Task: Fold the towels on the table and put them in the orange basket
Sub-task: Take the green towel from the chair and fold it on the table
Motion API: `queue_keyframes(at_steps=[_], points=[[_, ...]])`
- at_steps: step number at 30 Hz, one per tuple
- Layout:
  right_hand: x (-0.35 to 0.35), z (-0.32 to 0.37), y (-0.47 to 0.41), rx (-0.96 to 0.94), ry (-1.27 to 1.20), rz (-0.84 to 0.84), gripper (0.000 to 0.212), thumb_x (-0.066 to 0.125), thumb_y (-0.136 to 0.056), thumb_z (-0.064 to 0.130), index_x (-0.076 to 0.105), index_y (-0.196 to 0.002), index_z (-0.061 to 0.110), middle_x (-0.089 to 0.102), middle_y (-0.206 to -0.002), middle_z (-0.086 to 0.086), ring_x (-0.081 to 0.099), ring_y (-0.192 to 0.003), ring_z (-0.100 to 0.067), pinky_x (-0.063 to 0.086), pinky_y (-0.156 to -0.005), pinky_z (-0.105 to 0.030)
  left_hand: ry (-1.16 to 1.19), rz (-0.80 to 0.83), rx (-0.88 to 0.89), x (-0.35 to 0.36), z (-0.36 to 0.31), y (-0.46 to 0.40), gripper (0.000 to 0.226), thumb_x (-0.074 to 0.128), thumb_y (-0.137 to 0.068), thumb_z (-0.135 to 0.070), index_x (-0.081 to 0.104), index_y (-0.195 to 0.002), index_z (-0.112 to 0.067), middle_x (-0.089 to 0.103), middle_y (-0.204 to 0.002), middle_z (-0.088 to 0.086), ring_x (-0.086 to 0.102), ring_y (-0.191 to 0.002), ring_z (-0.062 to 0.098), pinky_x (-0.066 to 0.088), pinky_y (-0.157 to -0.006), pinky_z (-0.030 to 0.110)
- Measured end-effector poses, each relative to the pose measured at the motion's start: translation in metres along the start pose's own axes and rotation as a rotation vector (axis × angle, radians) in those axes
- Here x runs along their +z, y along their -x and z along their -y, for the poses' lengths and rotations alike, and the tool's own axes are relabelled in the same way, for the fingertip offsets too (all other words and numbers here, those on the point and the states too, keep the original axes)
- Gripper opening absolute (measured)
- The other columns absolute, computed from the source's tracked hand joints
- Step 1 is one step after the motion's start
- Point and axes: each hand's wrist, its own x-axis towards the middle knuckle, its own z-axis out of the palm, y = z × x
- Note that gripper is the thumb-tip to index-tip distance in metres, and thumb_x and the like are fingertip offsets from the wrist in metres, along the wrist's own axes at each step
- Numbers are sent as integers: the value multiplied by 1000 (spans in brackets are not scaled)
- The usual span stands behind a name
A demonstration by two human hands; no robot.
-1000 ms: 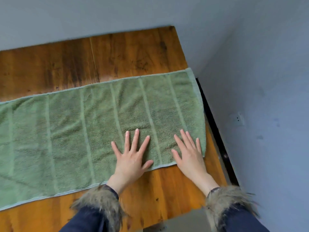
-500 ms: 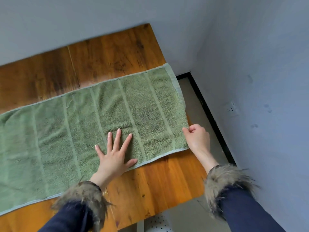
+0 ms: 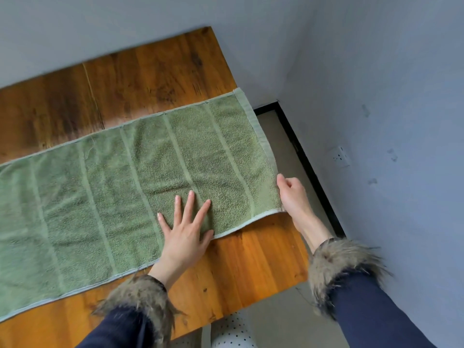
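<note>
Walls (image 3: 376, 71) — plain pale grey, meeting in a corner at upper right; no writing on them.

Tabletop (image 3: 155, 79) — brown wooden boards, darker at the far side, more orange near the person. Its right end stops just short of the corner. No label or brand visible.

Towel (image 3: 100, 192) — green terry with paler ribs across its width and a pale hem. It lies flat and unfolded along the tabletop, running out of view at the left; its right end reaches the tabletop's right edge. No tag or lettering can be read on it.

Floor (image 3: 288, 151) — a pale strip beside the tabletop, with a black skirting line along the wall.

Sleeves (image 3: 371, 312) — dark navy, each with a shaggy grey-brown fur cuff.

Left hand (image 3: 185, 232) — flat on the towel near its front hem, fingers straight and spread, palm down, thumb at the hem.

Right hand (image 3: 292, 194) — at the towel's near right corner, fingers curled, pinching the end hem; the corner beside it stands slightly off the tabletop.

Socket (image 3: 340, 156) — white wall outlet low on the right wall; markings too small to read.

White perforated surface (image 3: 231, 332) — below the tabletop's front edge, partly seen.
</note>
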Motion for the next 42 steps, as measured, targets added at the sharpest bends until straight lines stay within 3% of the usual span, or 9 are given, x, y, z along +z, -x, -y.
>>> queue_keyframes(at_steps=[4,9,13,16,21,25,32,38,42], points=[[-10,2,-3,8,35,-34,35,57,-91,22,53,-119,0,61,-108,-5,59,-95,-23,47,-84,-34,3,8,1,-2,-1,1,70,42,-92,-49,0,-147,-41,-32,-150,-8,-35,-134,22,-9,-106,66],[-1,5,7,-229,301,-172,22,56,-89,21,62,-77,4,55,-66,1,46,-57,-15,32,-48,-17,146,-113,-42,-10,-13,3,53,50,-93,-26,33,-143,-29,6,-158,4,-7,-145,28,-7,-109,63],[14,18,17,-309,288,278,26,48,-96,26,68,-108,15,68,-91,10,63,-76,-11,42,-54,-8,281,-336,-31,-16,-22,1,27,58,-90,-15,63,-116,-12,51,-133,12,36,-130,32,26,-105,50],[20,26,13,-231,291,510,32,38,-100,26,59,-123,17,66,-112,8,65,-87,-4,45,-62,-10,576,-290,-117,-24,-32,-6,25,49,-95,-23,64,-113,-12,62,-114,6,47,-108,22,36,-91,31],[21,38,-9,-313,241,57,25,43,-98,24,63,-110,18,67,-99,6,62,-75,-6,46,-64,-14,726,-190,-304,-30,-40,-24,34,47,-94,-43,66,-108,-19,69,-103,0,59,-101,23,44,-94,44],[28,60,-40,-418,378,-183,28,50,-94,27,58,-116,11,57,-104,0,56,-97,-17,39,-82,-22,526,-166,-382,-31,-47,-35,40,55,-85,-56,64,-104,-21,63,-102,-3,53,-103,20,34,-90,39],[50,124,-95,-416,595,-235,39,42,-96,31,49,-124,5,48,-127,-15,43,-118,-32,37,-94,-41,458,-187,-324,-25,-47,-33,27,55,-89,-45,60,-98,-20,47,-102,-2,42,-104,21,29,-90,36],[63,151,-121,-318,553,-246,21,45,-96,24,51,-81,10,52,-85,-8,53,-87,-26,33,-67,-28,558,-222,-243,-31,-28,-27,25,49,-93,-42,63,-98,-21,56,-95,-6,45,-96,16,35,-85,32],[74,158,-115,-379,514,-295,18,47,-93,16,62,-86,9,62,-99,-13,56,-94,-29,31,-70,-24,772,-211,-279,-35,-20,-23,11,55,-91,-33,59,-86,-24,57,-85,-8,51,-87,13,41,-83,30]])
